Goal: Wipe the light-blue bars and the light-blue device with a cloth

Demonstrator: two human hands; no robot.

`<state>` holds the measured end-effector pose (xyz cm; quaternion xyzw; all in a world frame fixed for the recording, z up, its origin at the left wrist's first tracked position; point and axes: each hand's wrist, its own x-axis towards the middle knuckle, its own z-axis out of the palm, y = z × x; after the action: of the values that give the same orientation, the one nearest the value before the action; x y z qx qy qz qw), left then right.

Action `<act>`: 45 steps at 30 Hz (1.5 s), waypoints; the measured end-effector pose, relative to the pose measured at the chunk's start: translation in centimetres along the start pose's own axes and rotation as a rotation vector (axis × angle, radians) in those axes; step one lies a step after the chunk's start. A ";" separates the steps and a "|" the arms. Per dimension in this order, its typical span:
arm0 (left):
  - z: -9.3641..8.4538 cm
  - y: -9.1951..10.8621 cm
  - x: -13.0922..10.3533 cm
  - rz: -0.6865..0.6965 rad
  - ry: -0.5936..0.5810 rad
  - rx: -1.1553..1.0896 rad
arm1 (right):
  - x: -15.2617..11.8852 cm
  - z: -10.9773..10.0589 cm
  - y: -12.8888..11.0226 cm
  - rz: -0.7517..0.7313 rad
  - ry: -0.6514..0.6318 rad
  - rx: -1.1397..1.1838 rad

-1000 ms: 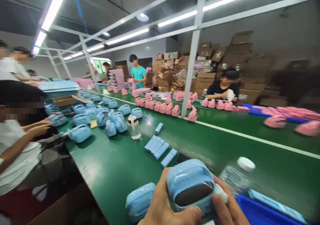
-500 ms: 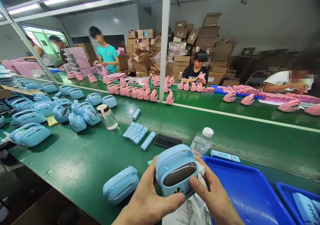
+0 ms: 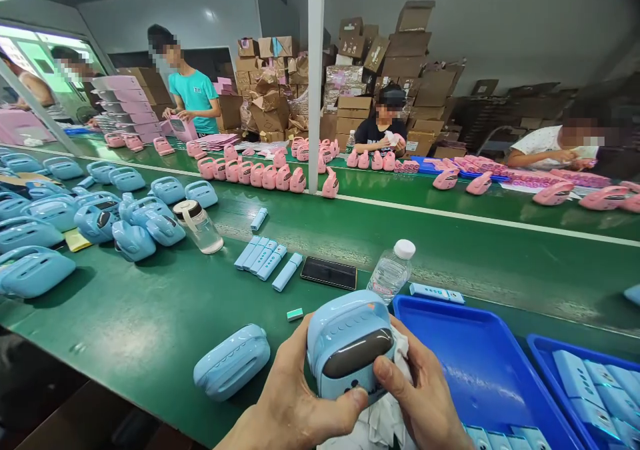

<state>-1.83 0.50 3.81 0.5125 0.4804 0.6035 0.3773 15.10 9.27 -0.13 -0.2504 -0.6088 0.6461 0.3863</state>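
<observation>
Both hands hold one light blue handled speaker [image 3: 345, 343] with a dark front panel, low at the middle of the view. My left hand [image 3: 290, 407] grips its left side with the thumb under the front. My right hand [image 3: 425, 400] grips its right side and presses a white cloth [image 3: 387, 417] against it. A second blue speaker [image 3: 231, 370] lies on the green belt [image 3: 150, 317] just left of my left hand.
A blue tray [image 3: 480, 370] sits to the right, and another tray [image 3: 590, 383] holds several blue bars. A water bottle [image 3: 391, 271], phone [image 3: 329, 273], blue bars [image 3: 260, 255] and a jug [image 3: 199, 226] lie ahead. Blue speakers [image 3: 130, 217] crowd the left. Pink units [image 3: 270, 173] and seated people are across.
The view swung right and down, bringing the blue trays into sight. The speaker stays in both hands and has tilted slightly, with the cloth now showing under it.
</observation>
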 end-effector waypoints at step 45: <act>2.2 -1.7 -2.2 -0.063 0.118 0.006 | -2.2 -1.5 -2.1 0.146 0.718 0.466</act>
<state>0.66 -0.74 1.59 0.4616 0.5196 0.6190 0.3658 17.96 8.26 1.41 -0.4079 -0.2543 0.6638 0.5730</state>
